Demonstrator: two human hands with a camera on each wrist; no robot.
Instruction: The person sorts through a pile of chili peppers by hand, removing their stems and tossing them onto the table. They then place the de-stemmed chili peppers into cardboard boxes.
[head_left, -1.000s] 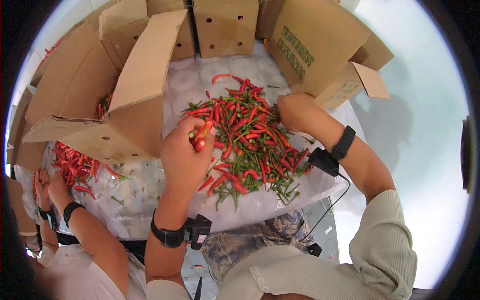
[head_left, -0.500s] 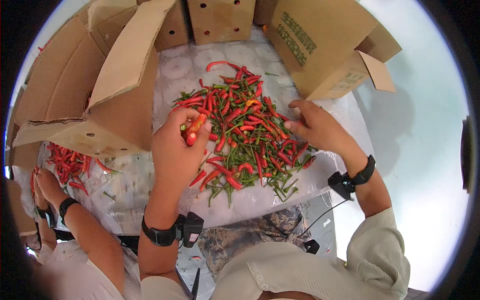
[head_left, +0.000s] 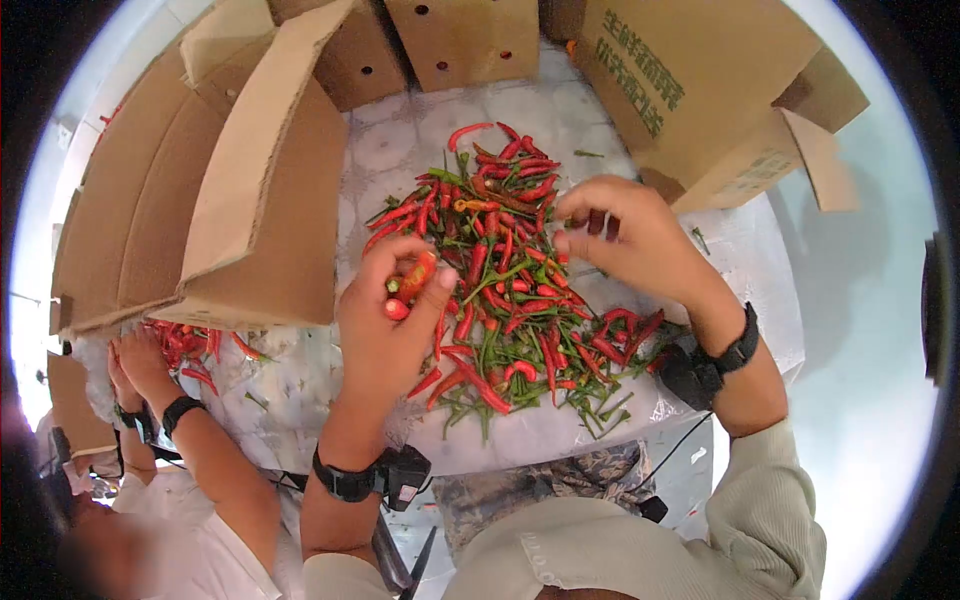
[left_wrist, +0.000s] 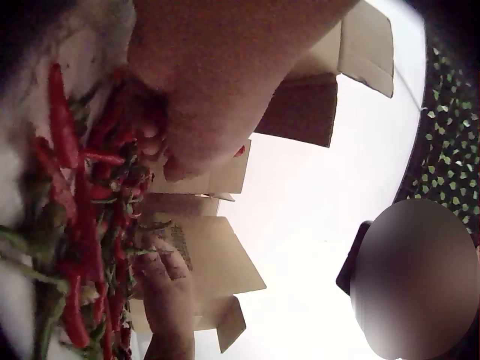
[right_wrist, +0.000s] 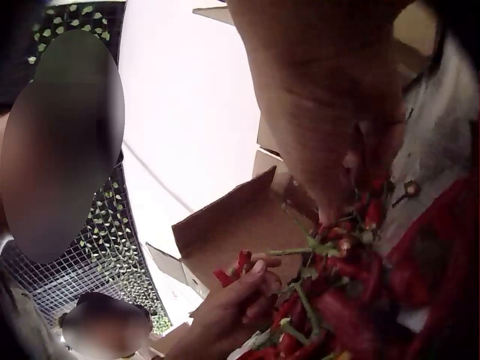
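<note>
- nearest, below the near edge, a person in a pale ribbed top (head_left: 560,545) and patterned trousers (head_left: 530,485), with a black strap and small device on each wrist.
- at the near edge of the white bench (head_left: 385,150), green stems (head_left: 487,415) poke out from the pile of red chillies (head_left: 478,262), which lies heaped between and beyond the hands, spreading to the near right.
- on the near left, a second person's hands (head_left: 145,365) are at a smaller heap of red chillies (head_left: 198,378); whether they hold any, i cannot tell.
- the left hand (head_left: 385,340) is over the left side of the pile, fingers and thumb curled round a few short red chillies (head_left: 418,275), their pale ends showing.
- the right hand (head_left: 640,235) is at the right side of the pile, fingers bent, a gap between thumb and forefinger; whether it has hold of anything, i cannot tell.
- left of the pile, an open carton (head_left: 290,230) with its flap raised.
- on the far right, a carton with green printing (head_left: 690,110), a loose stem (head_left: 588,154) near it.
- farthest, brown cartons with round holes (head_left: 470,40).
</note>
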